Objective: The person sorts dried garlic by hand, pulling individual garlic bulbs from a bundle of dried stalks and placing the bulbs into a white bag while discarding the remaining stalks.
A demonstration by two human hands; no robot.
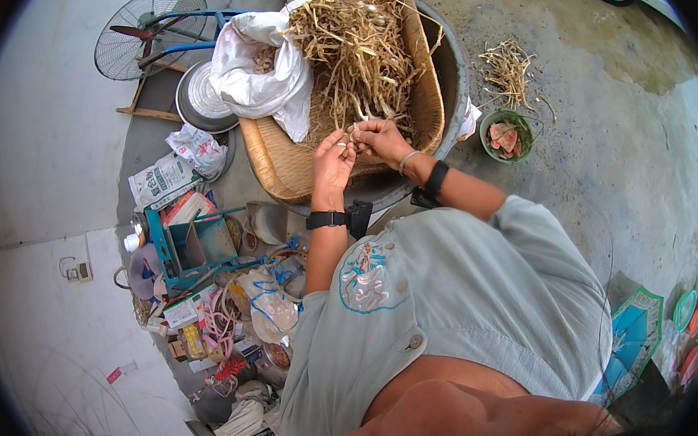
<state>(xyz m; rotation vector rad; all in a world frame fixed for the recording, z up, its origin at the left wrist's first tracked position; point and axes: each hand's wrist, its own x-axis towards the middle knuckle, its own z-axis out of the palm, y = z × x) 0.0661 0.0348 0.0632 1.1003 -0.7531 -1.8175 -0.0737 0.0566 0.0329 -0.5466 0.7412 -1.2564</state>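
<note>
My left hand (pixel 334 161) and my right hand (pixel 382 141) meet above the near part of a woven basket tray (pixel 280 160). Their fingertips pinch a small pale piece, which looks like a garlic bulb or clove, between them. Just beyond my fingers a large heap of dried garlic stalks (pixel 353 46) fills the tray, with a few pale bulbs showing. The tray rests on a big dark round tub (pixel 456 73). To the left of the heap stands an open white woven sack (pixel 260 91) with pale cloves or bulbs inside.
A metal pot (pixel 201 99) and a wire-guard fan (pixel 154 33) are at the left. Below them lie bags, boxes and a teal metal machine (pixel 190 245). On the right floor are loose dry stalks (pixel 508 70) and a green bucket (pixel 506 135) holding watermelon pieces.
</note>
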